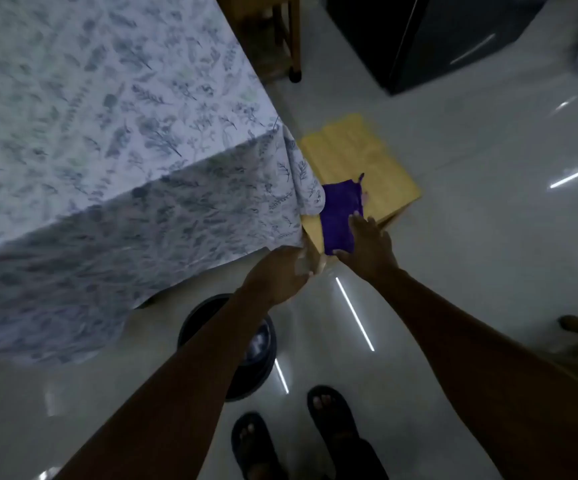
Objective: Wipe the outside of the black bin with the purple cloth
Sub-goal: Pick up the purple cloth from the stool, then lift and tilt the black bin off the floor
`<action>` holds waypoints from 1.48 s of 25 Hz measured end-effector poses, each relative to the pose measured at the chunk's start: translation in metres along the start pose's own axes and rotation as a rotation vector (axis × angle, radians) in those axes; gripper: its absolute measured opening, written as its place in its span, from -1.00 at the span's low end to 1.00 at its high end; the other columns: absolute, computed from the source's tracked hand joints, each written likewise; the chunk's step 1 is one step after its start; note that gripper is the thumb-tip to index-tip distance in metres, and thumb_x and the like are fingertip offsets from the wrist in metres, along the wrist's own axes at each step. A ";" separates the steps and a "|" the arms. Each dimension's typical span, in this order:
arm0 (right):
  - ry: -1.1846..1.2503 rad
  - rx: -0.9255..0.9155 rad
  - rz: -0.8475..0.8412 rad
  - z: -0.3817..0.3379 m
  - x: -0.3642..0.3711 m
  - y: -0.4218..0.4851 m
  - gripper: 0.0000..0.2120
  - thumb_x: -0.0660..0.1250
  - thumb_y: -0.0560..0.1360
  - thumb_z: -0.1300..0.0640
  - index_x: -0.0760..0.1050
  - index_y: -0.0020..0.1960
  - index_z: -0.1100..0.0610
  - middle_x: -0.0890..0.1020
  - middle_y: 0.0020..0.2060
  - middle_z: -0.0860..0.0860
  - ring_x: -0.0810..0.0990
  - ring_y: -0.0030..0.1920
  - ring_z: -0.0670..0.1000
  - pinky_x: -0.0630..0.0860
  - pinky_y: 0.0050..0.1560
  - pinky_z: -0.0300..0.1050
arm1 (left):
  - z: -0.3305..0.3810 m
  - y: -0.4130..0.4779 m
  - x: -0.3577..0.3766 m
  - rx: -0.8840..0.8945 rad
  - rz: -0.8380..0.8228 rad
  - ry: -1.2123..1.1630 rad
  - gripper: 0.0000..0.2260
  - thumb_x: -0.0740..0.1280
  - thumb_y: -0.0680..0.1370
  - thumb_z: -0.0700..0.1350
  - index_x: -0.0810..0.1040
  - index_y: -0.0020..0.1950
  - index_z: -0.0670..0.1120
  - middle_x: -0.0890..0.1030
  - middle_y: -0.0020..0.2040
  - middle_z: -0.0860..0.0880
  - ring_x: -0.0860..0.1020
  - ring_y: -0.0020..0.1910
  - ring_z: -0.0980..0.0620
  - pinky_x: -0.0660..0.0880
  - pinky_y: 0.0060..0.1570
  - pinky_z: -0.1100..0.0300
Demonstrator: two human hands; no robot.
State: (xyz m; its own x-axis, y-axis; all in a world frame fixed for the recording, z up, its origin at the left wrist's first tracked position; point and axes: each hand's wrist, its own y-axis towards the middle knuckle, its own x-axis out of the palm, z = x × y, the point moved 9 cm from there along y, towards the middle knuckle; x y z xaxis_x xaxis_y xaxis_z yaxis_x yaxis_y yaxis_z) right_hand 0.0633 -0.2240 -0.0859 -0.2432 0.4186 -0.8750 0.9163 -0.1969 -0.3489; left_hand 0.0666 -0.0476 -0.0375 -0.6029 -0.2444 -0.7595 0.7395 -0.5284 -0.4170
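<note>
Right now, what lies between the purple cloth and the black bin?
In the head view, the left hand at the stool corner and a bare stretch of glossy floor lie between the cloth and the bin.

The hanging tablecloth (pixel 176 216) of the table (pixel 72 81) blocks the left side of the wooden stool (pixel 360 150). Open floor (pixel 488 237) lies right of the stool. The black bin (pixel 259 368) stands on the floor below, partly covered by the left forearm.

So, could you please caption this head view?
Right hand reaches the purple cloth on a wooden stool; black bin waits below.
</note>
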 end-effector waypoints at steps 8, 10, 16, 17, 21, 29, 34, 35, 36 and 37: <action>-0.012 0.060 0.312 0.018 0.065 0.062 -0.31 0.27 0.47 -0.18 0.20 0.50 0.07 0.18 0.52 0.16 0.16 0.45 0.33 0.30 0.26 0.33 | -0.077 0.045 0.093 -0.008 0.053 -0.013 -0.48 0.30 0.57 0.03 0.30 0.48 -0.11 0.38 0.46 -0.09 0.33 0.44 -0.02 0.20 0.39 0.22; -0.042 0.039 0.456 0.012 0.058 0.059 -0.44 0.31 0.44 0.00 0.36 0.39 0.14 0.35 0.40 0.20 0.36 0.26 0.31 0.46 0.11 0.25 | -0.095 0.044 0.114 -0.042 0.060 -0.036 -0.46 0.29 0.58 0.04 0.28 0.50 -0.11 0.35 0.49 -0.09 0.31 0.45 -0.01 0.17 0.40 0.25; 0.139 -0.061 0.624 -0.005 0.090 -0.002 -0.54 0.36 0.41 0.17 0.48 0.30 0.20 0.48 0.29 0.19 0.40 0.18 0.27 0.48 0.08 0.13 | -0.127 0.016 0.159 -0.073 0.090 -0.035 -0.45 0.26 0.59 0.07 0.25 0.52 -0.11 0.30 0.51 -0.08 0.27 0.48 0.00 0.13 0.45 0.22; 0.190 -0.087 0.665 -0.010 0.103 -0.022 -0.54 0.38 0.40 0.19 0.49 0.30 0.21 0.48 0.29 0.19 0.39 0.20 0.26 0.47 0.11 0.11 | -0.133 0.009 0.165 -0.080 0.096 -0.051 -0.44 0.26 0.59 0.07 0.25 0.52 -0.11 0.30 0.51 -0.08 0.28 0.48 0.00 0.14 0.46 0.20; 0.562 -0.068 0.645 -0.023 0.177 -0.080 -0.59 0.32 0.43 0.20 0.49 0.29 0.16 0.46 0.28 0.11 0.36 0.25 0.15 0.40 0.17 -0.04 | -0.168 -0.028 0.198 -0.148 0.107 -0.102 -0.46 0.28 0.58 0.06 0.28 0.50 -0.13 0.35 0.48 -0.09 0.40 0.39 -0.06 0.26 0.40 0.17; 1.280 0.437 -0.008 -0.001 0.323 -0.139 -0.57 0.26 0.50 -0.10 0.53 -0.05 0.30 0.56 -0.44 0.28 0.50 -0.53 0.19 0.34 -0.59 -0.17 | -0.214 -0.118 0.313 -0.300 0.027 -0.060 -0.60 0.26 0.58 -0.06 0.40 0.37 -0.20 0.53 0.27 -0.20 0.51 0.24 -0.19 0.44 0.20 0.05; 1.205 0.361 -0.098 -0.008 0.357 -0.149 -0.54 0.25 0.52 -0.14 0.50 -0.03 0.30 0.54 -0.43 0.32 0.47 -0.56 0.17 0.36 -0.55 -0.14 | -0.243 -0.112 0.348 -0.318 -0.063 0.023 -0.56 0.23 0.58 0.00 0.33 0.41 -0.16 0.52 0.29 -0.20 0.50 0.25 -0.20 0.47 0.23 -0.07; 1.203 0.334 -0.107 -0.008 0.362 -0.146 -0.58 0.25 0.53 -0.11 0.51 -0.02 0.29 0.55 -0.44 0.29 0.50 -0.55 0.18 0.37 -0.55 -0.13 | -0.245 -0.106 0.350 -0.297 -0.057 0.044 -0.59 0.22 0.59 -0.03 0.34 0.40 -0.16 0.54 0.26 -0.20 0.52 0.23 -0.21 0.48 0.21 -0.07; 1.212 0.308 -0.119 -0.009 0.368 -0.139 -0.62 0.27 0.53 -0.08 0.52 -0.02 0.27 0.55 -0.44 0.26 0.52 -0.53 0.20 0.39 -0.55 -0.13 | -0.246 -0.099 0.351 -0.275 -0.046 0.073 -0.63 0.20 0.60 -0.07 0.34 0.38 -0.16 0.57 0.22 -0.21 0.55 0.18 -0.21 0.51 0.17 -0.06; 1.216 0.298 -0.126 -0.009 0.374 -0.132 -0.67 0.27 0.53 -0.04 0.52 0.02 0.24 0.57 -0.41 0.25 0.56 -0.50 0.22 0.41 -0.54 -0.11 | -0.246 -0.095 0.349 -0.253 -0.017 0.107 -0.67 0.18 0.60 -0.13 0.35 0.36 -0.17 0.60 0.17 -0.20 0.59 0.13 -0.21 0.54 0.11 -0.05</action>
State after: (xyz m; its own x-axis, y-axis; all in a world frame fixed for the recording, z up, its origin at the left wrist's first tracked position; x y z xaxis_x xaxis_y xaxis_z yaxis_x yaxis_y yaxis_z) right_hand -0.1456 -0.0337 -0.3640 0.2713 0.9624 -0.0103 0.7624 -0.2214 -0.6080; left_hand -0.1398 0.1175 -0.3858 -0.5909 -0.1423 -0.7941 0.7888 -0.3082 -0.5317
